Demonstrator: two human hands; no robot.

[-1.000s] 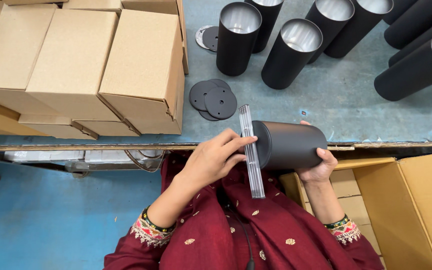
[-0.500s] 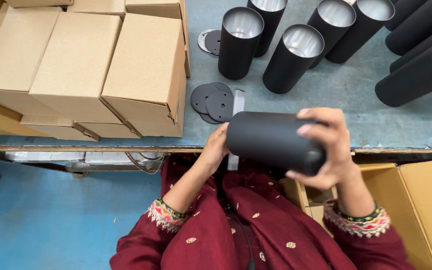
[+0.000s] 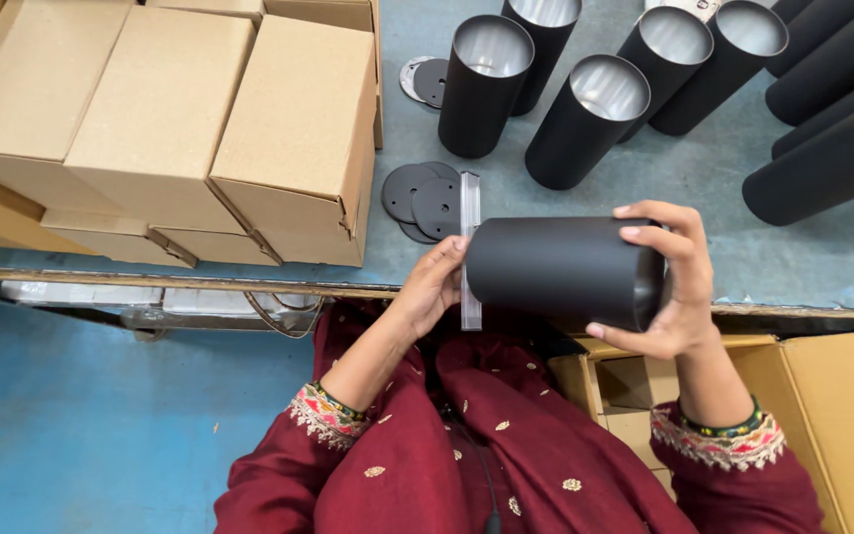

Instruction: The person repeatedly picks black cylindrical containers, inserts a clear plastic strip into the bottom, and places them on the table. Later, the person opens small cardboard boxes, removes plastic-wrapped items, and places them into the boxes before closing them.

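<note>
In the head view, a matte black cylindrical metal housing (image 3: pixel 565 269) is held on its side above the near edge of the grey-blue worktable (image 3: pixel 328 287). Its open right end is grasped by the right hand (image 3: pixel 672 282), with the fingers curled over the top of the rim and the thumb pressed below it. The closed left end is met by the left hand (image 3: pixel 434 287), whose fingertips are laid against a clear, flat plastic strip (image 3: pixel 469 247) standing upright between that hand and the housing; whether the strip is pinched or only steadied cannot be told. Just beyond the left hand, a small pile of black round metal discs (image 3: pixel 422 201) is seen on the table. Further left, closed brown cardboard boxes (image 3: pixel 289 138) are stacked. Beyond both hands, upright black tubes with silvery insides (image 3: pixel 585 119) are ranged. Below the right hand, an open cardboard carton (image 3: pixel 842 415) is seen.
</note>
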